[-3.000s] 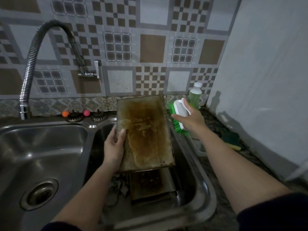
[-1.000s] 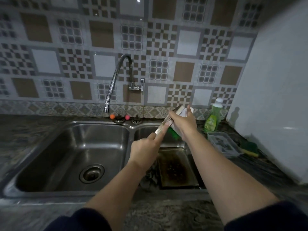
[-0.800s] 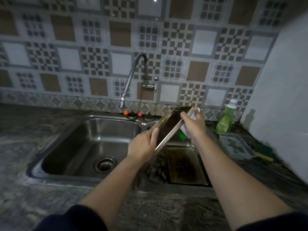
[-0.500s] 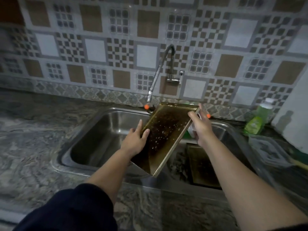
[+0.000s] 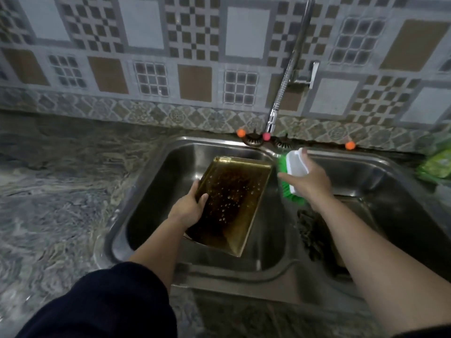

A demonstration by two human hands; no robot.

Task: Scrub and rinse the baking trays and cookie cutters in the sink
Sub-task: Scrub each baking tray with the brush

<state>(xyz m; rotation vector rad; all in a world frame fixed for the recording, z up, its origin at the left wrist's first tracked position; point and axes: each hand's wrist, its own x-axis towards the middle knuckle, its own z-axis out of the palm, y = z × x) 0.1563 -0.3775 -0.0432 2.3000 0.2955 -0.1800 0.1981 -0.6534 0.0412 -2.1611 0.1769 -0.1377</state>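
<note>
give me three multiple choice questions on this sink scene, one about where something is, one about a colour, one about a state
1. Where is the baking tray?
A. in the left basin
B. on the counter
C. leaning on the wall tiles

2. What colour are the bristles of the brush?
A. blue
B. green
C. red

3. What is the left hand doing?
A. hanging idle
B. turning the tap
C. gripping the tray's edge

Answers:
1. A, the tray sits tilted inside the left basin of the double sink.
2. B, green bristles show beside the white brush body held in the right hand.
3. C, the thumb lies on the tray's inner face and the hand wraps its left edge.
</note>
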